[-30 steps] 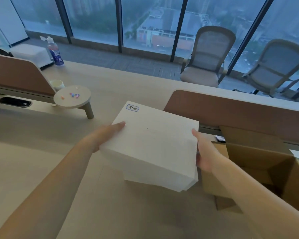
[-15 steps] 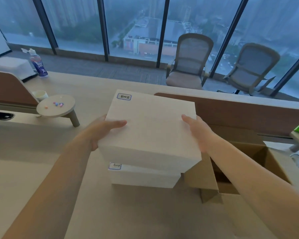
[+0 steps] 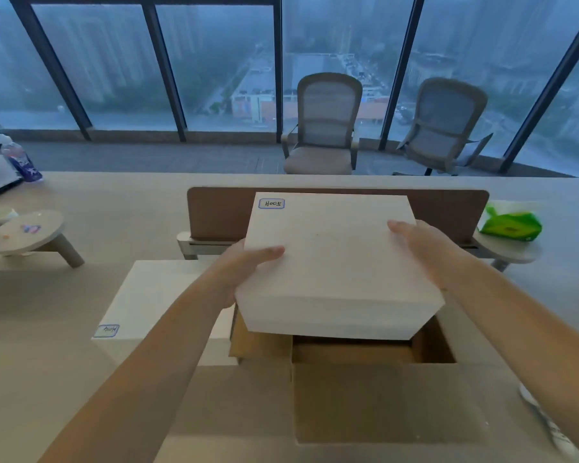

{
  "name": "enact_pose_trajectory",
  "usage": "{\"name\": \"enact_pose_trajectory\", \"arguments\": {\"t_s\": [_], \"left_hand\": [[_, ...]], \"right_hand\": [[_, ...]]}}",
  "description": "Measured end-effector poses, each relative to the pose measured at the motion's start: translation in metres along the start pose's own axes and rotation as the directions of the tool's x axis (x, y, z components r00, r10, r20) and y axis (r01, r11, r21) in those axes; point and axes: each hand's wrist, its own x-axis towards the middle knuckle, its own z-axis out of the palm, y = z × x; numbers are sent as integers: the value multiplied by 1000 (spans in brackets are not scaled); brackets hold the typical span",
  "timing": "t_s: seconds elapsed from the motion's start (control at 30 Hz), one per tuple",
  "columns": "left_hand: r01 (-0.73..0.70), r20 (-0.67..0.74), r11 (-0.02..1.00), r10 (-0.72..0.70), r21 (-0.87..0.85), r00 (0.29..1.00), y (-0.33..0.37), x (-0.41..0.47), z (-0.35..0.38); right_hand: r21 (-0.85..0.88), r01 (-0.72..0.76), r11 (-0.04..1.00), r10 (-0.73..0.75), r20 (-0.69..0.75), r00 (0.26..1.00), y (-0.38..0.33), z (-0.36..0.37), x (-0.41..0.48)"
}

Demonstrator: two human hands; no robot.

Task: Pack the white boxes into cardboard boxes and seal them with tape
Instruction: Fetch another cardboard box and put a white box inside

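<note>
Left hand (image 3: 244,272) and right hand (image 3: 422,248) grip white box (image 3: 331,262) by its sides, above open cardboard box (image 3: 381,402). Not in yet. Second white box (image 3: 147,295) sits on bench (image 3: 47,329). Taping undone.

From here I see the white box (image 3: 335,262) hanging over the mouth of the cardboard box (image 3: 375,406) and covering most of it; only a strip of opening shows along the near and right edges. My left hand (image 3: 244,272) grips its left side, forearm passing over the second white box (image 3: 154,305), which stands just beside the carton's left wall. The brown divider (image 3: 221,212) closes the far side. The near flap lies flat toward me. My right hand (image 3: 422,248) has open desk (image 3: 532,295) beside it
</note>
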Motion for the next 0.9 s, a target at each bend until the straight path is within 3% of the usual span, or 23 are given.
{"name": "enact_pose_trajectory", "arguments": {"t_s": [0.23,0.5,0.73,0.9], "left_hand": [[150,-48,988,-152,-38,987,-45,21,82],[193,-140,980,-183,55,973,-87,45,85],[194,-336,939,-92,284,937,-131,63,84],[163,-375,859,37,485,926,-154,61,90]], "right_hand": [[12,-24,1000,23,57,998,51,-71,41],[-17,-49,999,51,92,994,88,-70,66],[-89,-11,996,11,-10,1000,131,-50,74],[-316,82,945,-103,-50,993,162,-38,76]]}}
